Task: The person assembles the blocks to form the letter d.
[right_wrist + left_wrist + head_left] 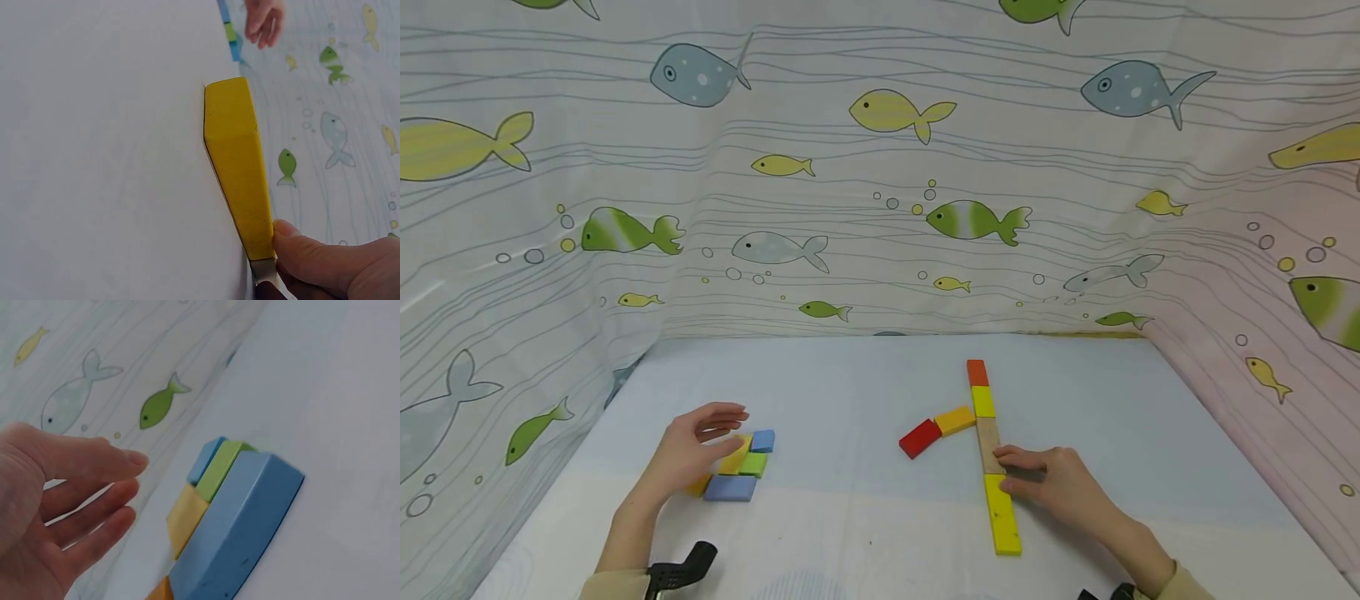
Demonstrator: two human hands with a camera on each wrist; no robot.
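Observation:
My right hand (1056,483) rests at a row of flat blocks, fingertips on the plain wooden block (987,433) and thumb against the side of the long yellow block (1003,525). In the right wrist view the thumb (306,256) lies along that yellow block's end. A short yellow block (982,402) and a red-orange one (977,373) continue the row away from me. Branching left are an orange-yellow block (955,421) and a red block (921,438). My left hand (688,450), fingers loosely bent, hovers beside a cluster with a long blue block (234,519) in front.
In the cluster are also a green block (753,465), a small blue block (763,441), a yellow block (186,519) and an orange block (161,590). A fish-patterned curtain (865,183) surrounds the white table (850,400) at the back and sides.

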